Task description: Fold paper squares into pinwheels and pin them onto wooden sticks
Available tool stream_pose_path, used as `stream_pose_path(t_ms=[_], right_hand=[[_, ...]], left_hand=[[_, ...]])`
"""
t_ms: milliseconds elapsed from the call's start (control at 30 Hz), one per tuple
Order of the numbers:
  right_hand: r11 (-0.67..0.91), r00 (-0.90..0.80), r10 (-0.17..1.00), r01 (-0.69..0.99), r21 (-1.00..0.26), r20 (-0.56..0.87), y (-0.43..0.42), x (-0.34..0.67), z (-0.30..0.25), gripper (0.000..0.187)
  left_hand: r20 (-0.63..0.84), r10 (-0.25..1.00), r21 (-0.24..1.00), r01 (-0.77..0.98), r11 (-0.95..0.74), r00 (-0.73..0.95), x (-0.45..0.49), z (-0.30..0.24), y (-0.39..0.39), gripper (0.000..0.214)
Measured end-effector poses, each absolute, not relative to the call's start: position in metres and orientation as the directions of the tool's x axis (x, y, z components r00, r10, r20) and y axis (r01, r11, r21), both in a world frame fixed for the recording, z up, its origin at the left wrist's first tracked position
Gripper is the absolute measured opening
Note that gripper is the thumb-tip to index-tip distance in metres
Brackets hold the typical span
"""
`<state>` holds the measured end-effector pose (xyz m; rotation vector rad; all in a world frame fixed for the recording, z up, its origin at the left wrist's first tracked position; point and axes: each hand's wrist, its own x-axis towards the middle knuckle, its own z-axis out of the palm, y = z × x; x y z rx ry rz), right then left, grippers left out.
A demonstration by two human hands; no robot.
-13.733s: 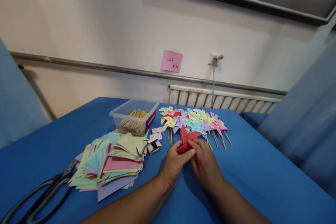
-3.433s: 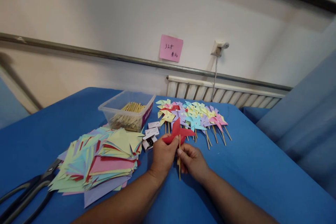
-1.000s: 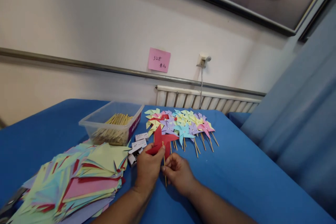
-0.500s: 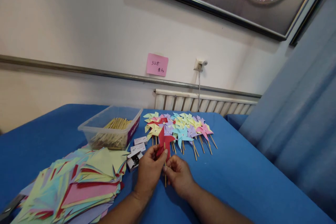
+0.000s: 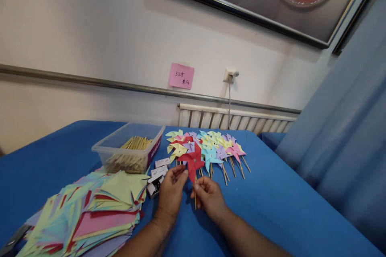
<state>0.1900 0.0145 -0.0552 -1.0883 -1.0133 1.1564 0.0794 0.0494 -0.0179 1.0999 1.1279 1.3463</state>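
Note:
A red paper pinwheel [image 5: 194, 160] on a thin wooden stick stands upright in front of me, its front with the centre fastener facing me. My right hand [image 5: 208, 196] pinches the stick just below the blades, thumb and fingers closed on it. Close to the pinwheel's lower left side is my left hand [image 5: 171, 188], fingers loosely bent and thumb apart; whether a fingertip touches a blade is hard to see. Behind the red one lie several finished pinwheels, among them a light blue pinwheel [image 5: 211, 156] and a pink pinwheel [image 5: 235, 149].
Left of my hands spreads a large pile of coloured paper pieces [image 5: 102, 223]. Beyond it stands a clear plastic box [image 5: 101, 147] of wooden sticks [image 5: 131, 154]. Small boxes [image 5: 158, 172] of fasteners sit beside it. Scissors-like dark handles [image 5: 13, 241] show at lower left on the blue tablecloth [image 5: 286, 217].
The red pinwheel has turned so its front faces me, blades spread. My left hand has let go of the stick; my right hand keeps its pinch, slightly higher and further right.

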Motion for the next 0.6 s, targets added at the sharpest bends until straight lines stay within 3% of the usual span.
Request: stream_pose_path(t_ms=[200, 600], right_hand=[[0.089, 0.143, 0.987, -0.115, -0.989, 0.072, 0.013, 0.187, -0.059, 0.047], [0.098, 0.134, 0.987, -0.097, -0.990, 0.085, 0.012, 0.187, -0.059, 0.041]], left_hand=[[-0.011, 0.997, 0.992, -0.121, 0.021, 0.077, 0.085, -0.025, 0.047, 0.031], [0.005, 0.990, 1.000, -0.029, 0.000, 0.144, 0.087, -0.036, 0.050, 0.031]])
